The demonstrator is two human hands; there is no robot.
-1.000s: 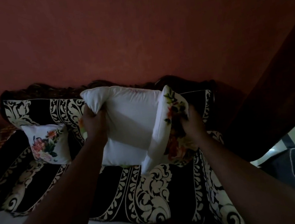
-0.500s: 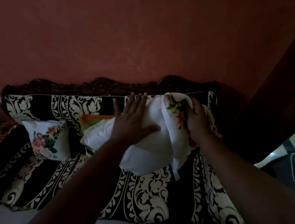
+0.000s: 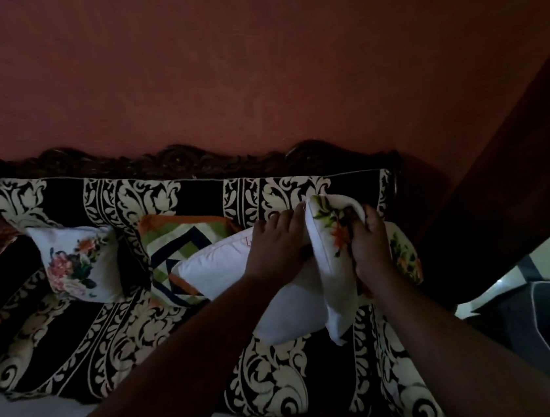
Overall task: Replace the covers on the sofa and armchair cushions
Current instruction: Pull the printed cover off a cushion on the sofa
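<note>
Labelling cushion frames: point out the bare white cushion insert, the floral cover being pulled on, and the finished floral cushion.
white cushion insert (image 3: 215,270): head view, on its exposed left half.
floral cover (image 3: 330,236): head view, on the printed panel near its opening.
finished floral cushion (image 3: 78,265): head view, on the flower print.

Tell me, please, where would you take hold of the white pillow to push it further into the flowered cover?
Probably by the pillow's free left end, coming from the left: that end still sticks out bare, while the right end is already inside the cover, whose opening the right hand holds.

White cushion (image 3: 225,268), floral cover (image 3: 333,236)
</note>
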